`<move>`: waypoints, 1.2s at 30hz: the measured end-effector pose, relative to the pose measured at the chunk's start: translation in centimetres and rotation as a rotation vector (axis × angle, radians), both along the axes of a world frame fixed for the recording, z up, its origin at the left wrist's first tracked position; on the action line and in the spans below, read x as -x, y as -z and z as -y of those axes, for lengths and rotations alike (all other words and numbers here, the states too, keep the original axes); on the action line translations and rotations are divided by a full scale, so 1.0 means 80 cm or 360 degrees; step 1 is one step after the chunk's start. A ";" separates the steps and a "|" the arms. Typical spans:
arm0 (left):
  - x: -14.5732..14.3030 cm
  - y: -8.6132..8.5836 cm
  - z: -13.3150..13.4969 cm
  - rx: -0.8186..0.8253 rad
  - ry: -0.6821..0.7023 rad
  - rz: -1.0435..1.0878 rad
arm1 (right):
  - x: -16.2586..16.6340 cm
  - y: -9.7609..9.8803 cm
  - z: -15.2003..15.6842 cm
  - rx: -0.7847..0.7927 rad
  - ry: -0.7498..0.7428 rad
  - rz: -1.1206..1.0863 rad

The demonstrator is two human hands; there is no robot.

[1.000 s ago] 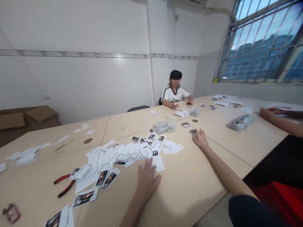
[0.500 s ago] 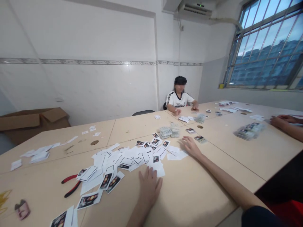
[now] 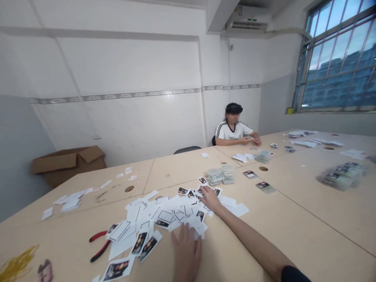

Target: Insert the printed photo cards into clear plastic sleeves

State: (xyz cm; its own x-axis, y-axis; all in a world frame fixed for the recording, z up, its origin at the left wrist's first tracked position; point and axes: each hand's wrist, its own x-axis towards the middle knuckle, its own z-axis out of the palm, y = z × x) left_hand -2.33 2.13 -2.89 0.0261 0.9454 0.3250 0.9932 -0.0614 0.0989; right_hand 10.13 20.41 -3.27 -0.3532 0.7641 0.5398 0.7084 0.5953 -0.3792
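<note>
A loose heap of printed cards (image 3: 164, 215), some white and some with dark pictures, spreads over the table before me. My left hand (image 3: 187, 246) lies at the heap's near edge, fingers stretched out and touching white cards. Over the heap's right side is my right hand (image 3: 210, 200), its fingers apart and resting on the picture cards. Nothing is visibly lifted by either hand. Just behind my right hand stand stacks of clear-wrapped packs (image 3: 220, 174). Two dark-printed packs, one a flat pack (image 3: 266, 187), lie to their right.
Red-handled pliers (image 3: 100, 246) lie left of the heap, with yellow rubber bands (image 3: 19, 264) and a small pink object (image 3: 45, 271) nearer me. A person (image 3: 233, 129) sits across the table. More wrapped stacks (image 3: 342, 176) are at right; a cardboard box (image 3: 70, 162) stands beyond the left edge.
My right hand has moved left from the pile's right edge onto the picture cards. My left hand stays at the near edge. The person opposite has brought their hands together. The view has shifted.
</note>
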 end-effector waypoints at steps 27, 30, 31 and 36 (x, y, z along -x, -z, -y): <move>-0.022 -0.015 0.021 -0.0124 0.0488 0.0300 | -0.010 0.012 0.001 0.0100 0.0326 -0.0112; -0.023 -0.017 0.023 -0.0086 0.0499 0.0325 | -0.014 0.011 0.002 0.0052 0.0398 -0.0272; -0.022 -0.017 0.022 -0.0081 0.0491 0.0351 | -0.016 0.010 0.003 0.0029 0.0413 -0.0326; -0.020 -0.015 0.019 -0.0151 0.0418 0.0611 | -0.018 0.003 0.009 -0.0092 0.0315 -0.0536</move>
